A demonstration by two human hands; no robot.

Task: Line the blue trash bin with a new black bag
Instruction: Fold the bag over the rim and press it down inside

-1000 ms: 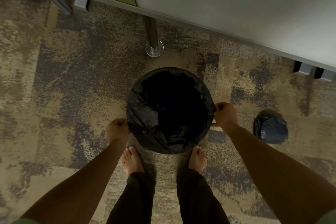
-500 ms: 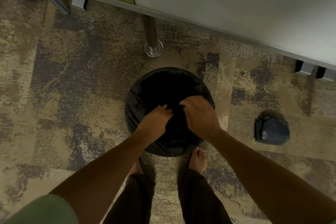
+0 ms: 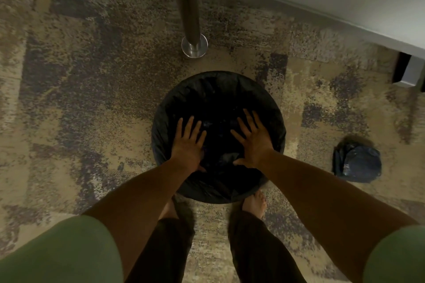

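Bin: round, on the carpet (image 3: 92, 122) just in front of the bare feet, below the metal table leg (image 3: 192, 30).
Black bag (image 3: 218, 99): lines the bin, folded over its rim (the blue is hidden).
Left hand (image 3: 187, 145): flat, fingers spread, palm down inside the bin's mouth.
Right hand (image 3: 254, 140): likewise spread, beside the left, apart.
Tied dark bag (image 3: 357, 163): on the carpet, well right.

Spread hands (image 3: 188, 145) over black-bagged bin (image 3: 218, 85)
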